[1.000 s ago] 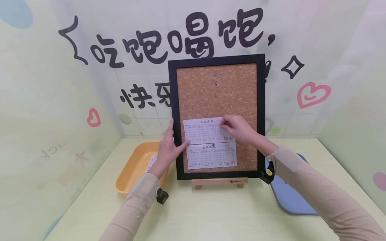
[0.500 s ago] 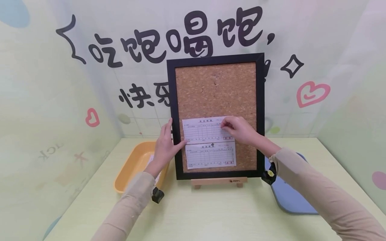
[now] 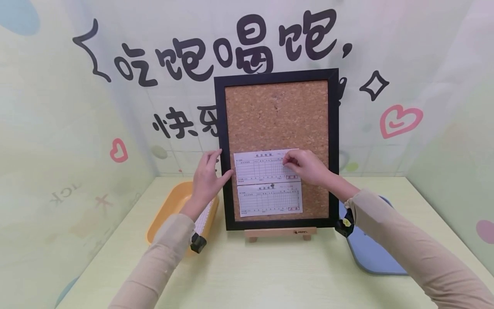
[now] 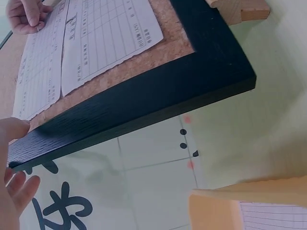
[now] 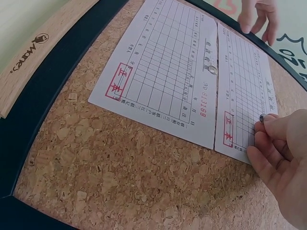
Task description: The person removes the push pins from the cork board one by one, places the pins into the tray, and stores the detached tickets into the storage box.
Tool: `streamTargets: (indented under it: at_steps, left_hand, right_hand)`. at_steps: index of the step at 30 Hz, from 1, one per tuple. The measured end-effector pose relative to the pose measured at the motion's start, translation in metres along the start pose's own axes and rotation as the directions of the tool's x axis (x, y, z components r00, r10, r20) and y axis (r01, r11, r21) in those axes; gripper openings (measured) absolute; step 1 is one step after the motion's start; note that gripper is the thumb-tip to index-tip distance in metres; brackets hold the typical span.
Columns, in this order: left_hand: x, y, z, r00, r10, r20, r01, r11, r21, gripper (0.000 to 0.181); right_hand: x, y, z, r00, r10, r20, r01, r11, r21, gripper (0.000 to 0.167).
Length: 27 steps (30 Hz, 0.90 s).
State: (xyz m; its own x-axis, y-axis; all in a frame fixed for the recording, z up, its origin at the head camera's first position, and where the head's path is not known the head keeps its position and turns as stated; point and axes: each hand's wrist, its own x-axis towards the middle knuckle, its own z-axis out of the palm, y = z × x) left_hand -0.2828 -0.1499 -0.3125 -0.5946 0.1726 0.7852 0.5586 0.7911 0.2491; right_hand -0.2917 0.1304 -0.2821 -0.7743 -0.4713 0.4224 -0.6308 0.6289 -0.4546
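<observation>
A black-framed corkboard (image 3: 278, 116) stands upright with two printed receipt slips on its lower part, one above the other. My right hand (image 3: 306, 165) pinches a small metal pushpin (image 5: 262, 117) at the upper slip (image 3: 256, 167), near its right end; whether the point is in the cork is hidden. Another pushpin (image 5: 212, 70) sits at the top of the lower slip (image 3: 268, 199). My left hand (image 3: 206, 176) holds the frame's left edge, its thumb (image 4: 14, 128) on the front and the other fingers (image 4: 26, 191) around the side.
A small wooden easel (image 3: 279, 232) supports the board on the pale table (image 3: 270, 274). An orange tray (image 3: 170, 204) with more printed paper (image 4: 273, 215) lies to the left, partly behind my left arm. A blue tray (image 3: 370, 253) is at the right, partly covered by my right arm.
My left hand has shifted left, its thumb sliding off the slips' left edge onto the frame. The right hand has stayed at nearly the same spot on the upper slip.
</observation>
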Motion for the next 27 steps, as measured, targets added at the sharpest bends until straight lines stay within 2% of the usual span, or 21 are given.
streamTargets:
  at_steps: [13, 19, 27]
  left_hand:
    - [0.020, 0.007, -0.003, 0.991, 0.050, 0.122, -0.053, 0.998, 0.019, 0.044]
    - [0.027, 0.011, -0.002, 0.987, 0.061, 0.150, -0.063, 0.998, 0.014, 0.040]
    - [0.034, 0.014, -0.001, 0.979, 0.019, 0.203, -0.021, 1.000, 0.008, 0.030]
  right_hand:
    - [-0.002, -0.001, 0.000, 1.000, 0.008, -0.002, -0.008, 1.000, -0.006, 0.005]
    - [-0.003, -0.002, 0.001, 1.000, 0.020, 0.004, -0.020, 1.000, -0.006, 0.005]
    - [-0.001, -0.002, 0.000, 1.000, 0.016, 0.014, -0.016, 0.999, -0.028, 0.005]
